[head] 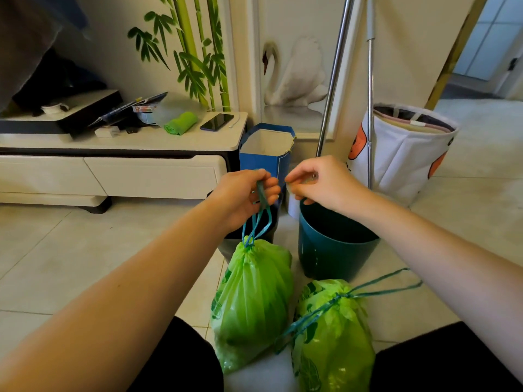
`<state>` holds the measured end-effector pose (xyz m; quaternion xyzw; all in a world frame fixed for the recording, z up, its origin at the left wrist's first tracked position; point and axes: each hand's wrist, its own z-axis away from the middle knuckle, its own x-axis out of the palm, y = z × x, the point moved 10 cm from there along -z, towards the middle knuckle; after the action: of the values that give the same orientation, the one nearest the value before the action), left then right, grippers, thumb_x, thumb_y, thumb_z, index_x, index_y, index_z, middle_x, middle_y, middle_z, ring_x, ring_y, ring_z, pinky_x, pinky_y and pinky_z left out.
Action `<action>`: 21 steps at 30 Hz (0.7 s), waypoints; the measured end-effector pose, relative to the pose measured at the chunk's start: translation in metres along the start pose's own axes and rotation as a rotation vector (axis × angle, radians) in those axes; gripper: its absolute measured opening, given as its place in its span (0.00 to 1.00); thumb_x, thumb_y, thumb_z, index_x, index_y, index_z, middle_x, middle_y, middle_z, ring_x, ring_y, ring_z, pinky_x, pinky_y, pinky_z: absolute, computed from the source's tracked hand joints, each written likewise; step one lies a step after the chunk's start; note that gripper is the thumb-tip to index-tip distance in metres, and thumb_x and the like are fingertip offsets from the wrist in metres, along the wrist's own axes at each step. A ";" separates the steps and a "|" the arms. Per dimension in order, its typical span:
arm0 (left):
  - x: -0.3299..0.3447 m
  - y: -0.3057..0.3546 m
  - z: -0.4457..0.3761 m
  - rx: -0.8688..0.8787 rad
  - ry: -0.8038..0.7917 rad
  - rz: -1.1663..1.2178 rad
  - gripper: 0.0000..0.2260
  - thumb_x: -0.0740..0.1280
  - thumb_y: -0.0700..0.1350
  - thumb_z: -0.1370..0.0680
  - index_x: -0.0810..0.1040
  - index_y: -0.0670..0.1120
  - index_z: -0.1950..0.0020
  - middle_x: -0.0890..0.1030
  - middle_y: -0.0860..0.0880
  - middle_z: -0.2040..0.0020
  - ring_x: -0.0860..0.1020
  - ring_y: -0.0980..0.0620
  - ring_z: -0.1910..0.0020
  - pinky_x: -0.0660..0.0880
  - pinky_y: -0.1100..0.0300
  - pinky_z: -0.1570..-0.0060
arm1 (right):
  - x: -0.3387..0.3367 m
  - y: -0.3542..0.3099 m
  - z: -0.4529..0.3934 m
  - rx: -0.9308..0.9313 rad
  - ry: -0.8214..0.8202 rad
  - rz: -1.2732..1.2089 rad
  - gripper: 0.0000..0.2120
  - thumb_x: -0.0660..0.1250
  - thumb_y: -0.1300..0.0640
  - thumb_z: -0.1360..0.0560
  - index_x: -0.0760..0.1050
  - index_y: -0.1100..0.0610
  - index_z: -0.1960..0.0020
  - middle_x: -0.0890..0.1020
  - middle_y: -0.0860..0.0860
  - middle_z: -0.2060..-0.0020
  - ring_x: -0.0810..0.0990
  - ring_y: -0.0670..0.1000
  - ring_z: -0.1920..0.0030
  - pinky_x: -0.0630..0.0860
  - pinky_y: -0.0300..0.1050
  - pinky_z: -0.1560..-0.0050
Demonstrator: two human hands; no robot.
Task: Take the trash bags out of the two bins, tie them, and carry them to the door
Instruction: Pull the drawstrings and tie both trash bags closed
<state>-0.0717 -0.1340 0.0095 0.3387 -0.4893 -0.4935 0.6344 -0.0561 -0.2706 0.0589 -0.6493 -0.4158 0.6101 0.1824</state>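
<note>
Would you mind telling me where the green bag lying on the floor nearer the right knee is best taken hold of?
Probably by its blue drawstring loops, not the plastic. The right-hand green bag is already cinched at the neck, and one loop trails up and right across the tile, free of the teal bin. The right hand could come down from above and hook it.
</note>
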 end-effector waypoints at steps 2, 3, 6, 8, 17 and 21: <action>-0.003 -0.004 -0.002 -0.029 -0.002 -0.006 0.09 0.60 0.42 0.19 0.75 0.42 0.56 0.78 0.47 0.64 0.78 0.52 0.68 0.80 0.62 0.66 | -0.003 0.015 0.007 0.035 -0.059 0.060 0.06 0.70 0.62 0.28 0.82 0.55 0.52 0.82 0.46 0.63 0.82 0.46 0.61 0.81 0.42 0.56; -0.004 -0.006 -0.002 -0.040 -0.006 -0.010 0.09 0.59 0.42 0.19 0.75 0.42 0.56 0.77 0.47 0.66 0.77 0.53 0.70 0.79 0.63 0.67 | -0.002 0.026 0.012 0.060 -0.121 0.108 0.06 0.70 0.61 0.27 0.82 0.54 0.52 0.82 0.45 0.62 0.81 0.44 0.60 0.79 0.40 0.56; -0.008 -0.011 -0.006 -0.059 0.007 -0.032 0.08 0.60 0.42 0.19 0.76 0.41 0.55 0.77 0.47 0.66 0.77 0.54 0.74 0.78 0.64 0.71 | 0.004 0.074 0.034 0.167 -0.371 0.304 0.05 0.71 0.51 0.28 0.81 0.49 0.53 0.84 0.44 0.58 0.81 0.44 0.56 0.77 0.41 0.51; -0.009 -0.013 -0.009 -0.060 0.012 -0.059 0.07 0.61 0.42 0.19 0.76 0.41 0.53 0.77 0.47 0.65 0.76 0.55 0.74 0.76 0.65 0.74 | 0.007 0.108 0.057 0.251 -0.534 0.387 0.06 0.71 0.46 0.29 0.81 0.46 0.54 0.84 0.44 0.56 0.81 0.46 0.52 0.77 0.45 0.46; 0.003 -0.020 -0.009 -0.072 -0.027 -0.153 0.06 0.62 0.42 0.20 0.77 0.42 0.52 0.78 0.49 0.66 0.76 0.55 0.73 0.76 0.65 0.73 | 0.010 0.176 0.134 0.491 -0.875 0.602 0.05 0.67 0.51 0.26 0.78 0.52 0.55 0.78 0.46 0.64 0.76 0.45 0.63 0.73 0.39 0.58; -0.001 -0.020 -0.006 -0.067 -0.034 -0.167 0.06 0.62 0.43 0.20 0.77 0.42 0.52 0.78 0.50 0.69 0.76 0.54 0.71 0.76 0.65 0.73 | -0.010 0.155 0.123 0.604 -0.646 0.194 0.14 0.64 0.60 0.25 0.68 0.56 0.70 0.68 0.54 0.74 0.70 0.50 0.75 0.71 0.42 0.69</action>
<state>-0.0715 -0.1388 -0.0105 0.3484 -0.4530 -0.5664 0.5937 -0.1217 -0.4024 -0.0734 -0.3791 -0.1919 0.8898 0.1664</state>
